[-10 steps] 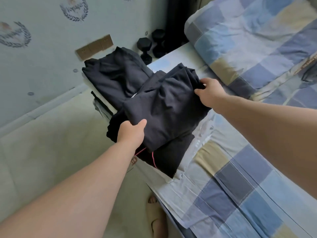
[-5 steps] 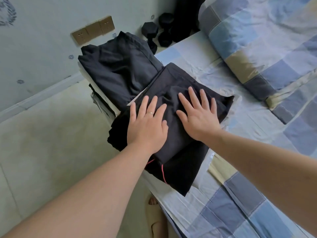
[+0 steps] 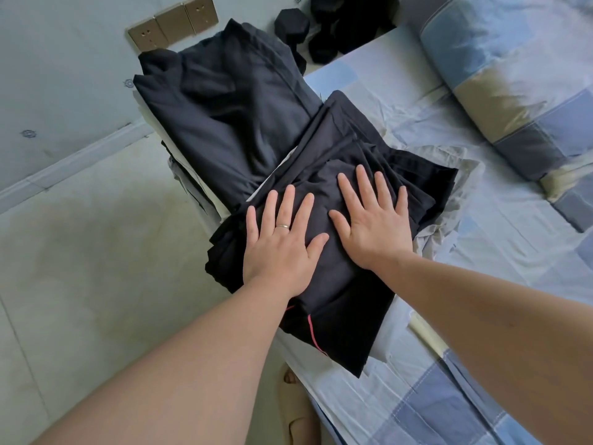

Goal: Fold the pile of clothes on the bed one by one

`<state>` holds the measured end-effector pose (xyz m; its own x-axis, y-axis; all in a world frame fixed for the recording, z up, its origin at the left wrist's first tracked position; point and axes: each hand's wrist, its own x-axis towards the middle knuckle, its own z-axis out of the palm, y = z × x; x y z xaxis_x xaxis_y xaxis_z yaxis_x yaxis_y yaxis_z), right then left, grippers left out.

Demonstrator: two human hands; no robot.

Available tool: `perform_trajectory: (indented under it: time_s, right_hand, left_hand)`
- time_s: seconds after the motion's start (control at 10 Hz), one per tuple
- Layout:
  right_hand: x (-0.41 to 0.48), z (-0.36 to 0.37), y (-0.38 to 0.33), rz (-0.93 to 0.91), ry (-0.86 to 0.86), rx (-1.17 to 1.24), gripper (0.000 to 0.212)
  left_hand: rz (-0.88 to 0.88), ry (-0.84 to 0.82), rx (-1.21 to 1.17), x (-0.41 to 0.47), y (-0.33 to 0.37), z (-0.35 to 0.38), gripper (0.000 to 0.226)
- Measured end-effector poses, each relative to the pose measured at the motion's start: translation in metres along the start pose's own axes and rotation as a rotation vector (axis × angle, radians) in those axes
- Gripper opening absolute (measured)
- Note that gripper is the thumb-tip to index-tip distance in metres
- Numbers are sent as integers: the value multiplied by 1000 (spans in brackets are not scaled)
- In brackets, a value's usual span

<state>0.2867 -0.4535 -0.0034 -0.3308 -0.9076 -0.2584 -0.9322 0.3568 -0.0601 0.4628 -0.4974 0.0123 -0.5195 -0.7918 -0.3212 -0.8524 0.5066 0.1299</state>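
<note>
A folded black garment (image 3: 356, 155) lies on top of a stack of dark folded clothes (image 3: 346, 329) at the bed's left edge; a thin red line shows on a lower piece. My left hand (image 3: 282, 242), wearing a ring, presses flat on the top garment with fingers spread. Beside it, my right hand (image 3: 373, 220) also lies flat on the same garment, fingers straight. A second stack of dark folded clothes (image 3: 224, 104) sits just beyond, nearer the wall.
The bed (image 3: 500, 252) has a pale blue sheet and a blue-checked quilt (image 3: 519, 69) bunched at the upper right. Black dumbbells (image 3: 308, 30) stand on the floor by the wall. My foot in a slipper (image 3: 298, 409) is beside the bed edge.
A second ago both hands gripped the black garment by its edges above the stack; they set it down and now press flat on it. The view has tilted slightly downward.
</note>
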Motion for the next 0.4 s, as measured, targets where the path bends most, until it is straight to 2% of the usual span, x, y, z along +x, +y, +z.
perform_trajectory:
  time_s: [0.1, 0.2, 0.3, 0.4]
  right_hand:
    - [-1, -5, 0, 7, -27, -2, 69]
    - [-4, -19, 0, 3, -127, 9, 69]
    - [-19, -44, 8, 14, -297, 65, 68]
    - [-49, -80, 12, 19, -480, 190, 65]
  left_hand:
    - [0, -64, 0, 0, 2, -9, 71]
    - [1, -177, -21, -3, 2, -30, 70]
    - [-11, -296, -117, -18, 4, -55, 67]
    - [-70, -388, -361, -50, 16, -80, 65]
